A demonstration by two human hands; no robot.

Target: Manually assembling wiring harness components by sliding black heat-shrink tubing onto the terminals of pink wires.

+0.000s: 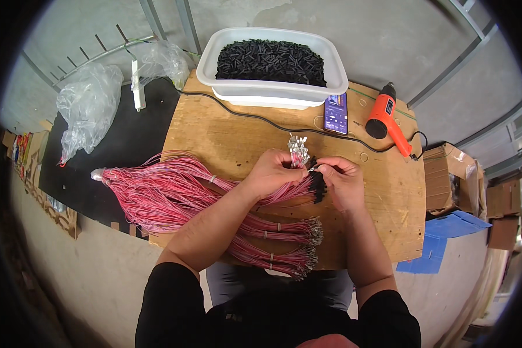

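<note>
My left hand is closed round a bundle of pink and white wires, whose silvery metal terminals stick up above the fingers. Close beside it, my right hand pinches at a single wire end by the left fingertips; what exactly lies in the pinch is too small to make out. Black sleeves cover several wire ends between the hands. The long pink wires spread leftward over the table. Nearer to me lie tied wire bundles with bare metal terminals.
A white tub of short black tubes stands at the back. To its right are a phone and an orange heat gun. A black cable crosses the wooden table. Plastic bags lie on the left.
</note>
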